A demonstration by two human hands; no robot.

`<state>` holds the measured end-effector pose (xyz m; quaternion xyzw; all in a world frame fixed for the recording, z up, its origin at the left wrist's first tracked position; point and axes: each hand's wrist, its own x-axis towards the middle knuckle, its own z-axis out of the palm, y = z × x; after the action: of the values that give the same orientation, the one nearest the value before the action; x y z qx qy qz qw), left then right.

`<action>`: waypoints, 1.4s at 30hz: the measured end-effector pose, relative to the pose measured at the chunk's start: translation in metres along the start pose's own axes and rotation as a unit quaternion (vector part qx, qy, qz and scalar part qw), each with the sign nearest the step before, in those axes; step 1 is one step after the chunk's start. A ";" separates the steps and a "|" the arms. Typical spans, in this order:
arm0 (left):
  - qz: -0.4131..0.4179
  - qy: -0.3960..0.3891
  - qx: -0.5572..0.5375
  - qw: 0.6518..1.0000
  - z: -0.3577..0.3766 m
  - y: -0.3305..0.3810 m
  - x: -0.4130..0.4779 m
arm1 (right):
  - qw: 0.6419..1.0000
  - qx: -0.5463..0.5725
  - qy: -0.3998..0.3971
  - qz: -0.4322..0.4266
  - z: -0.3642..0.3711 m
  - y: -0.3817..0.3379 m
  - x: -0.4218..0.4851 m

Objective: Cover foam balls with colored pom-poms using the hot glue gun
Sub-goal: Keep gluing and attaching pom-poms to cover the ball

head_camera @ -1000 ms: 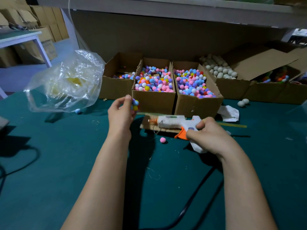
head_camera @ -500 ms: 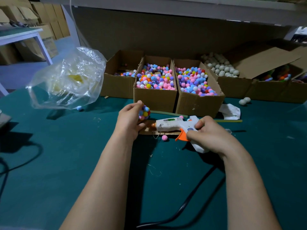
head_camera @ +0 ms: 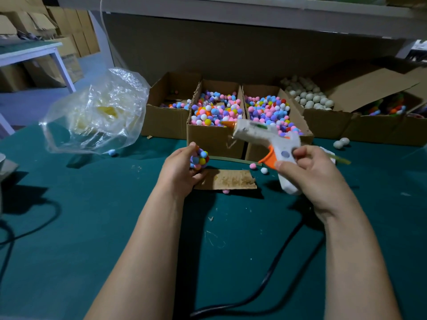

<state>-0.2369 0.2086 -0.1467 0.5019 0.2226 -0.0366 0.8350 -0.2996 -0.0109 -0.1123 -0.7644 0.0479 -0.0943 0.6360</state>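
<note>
My left hand [head_camera: 179, 168] grips a foam ball covered with colored pom-poms [head_camera: 200, 158] just above the green table. My right hand [head_camera: 309, 174] holds a white hot glue gun [head_camera: 268, 137] with an orange trigger, lifted off the table, its orange nozzle pointing up and left over the boxes. Two open cardboard boxes of mixed pom-poms [head_camera: 215, 112] [head_camera: 268, 112] stand behind my hands. A box of bare white foam balls [head_camera: 309, 98] sits further right.
A glue-stained cardboard scrap [head_camera: 228, 180] lies between my hands. Loose pom-poms [head_camera: 253, 166] dot the table. A crumpled clear plastic bag [head_camera: 97, 114] sits at the left. The gun's black cord [head_camera: 265, 285] runs toward me. Another box [head_camera: 171, 112] is left of the pom-pom boxes.
My right hand has lifted the glue gun off the cardboard scrap and tilted its nozzle upward. My left hand has lowered the pom-pom ball toward the table.
</note>
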 end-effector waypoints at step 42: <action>0.128 -0.030 -0.146 0.980 0.019 0.000 -0.019 | 0.973 -0.161 -0.096 -0.137 0.042 -0.005 -0.020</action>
<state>-0.2475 0.1890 -0.1318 0.3973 0.1342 0.0881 0.9035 -0.3109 0.0342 -0.1166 -0.8615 -0.1038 -0.0978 0.4872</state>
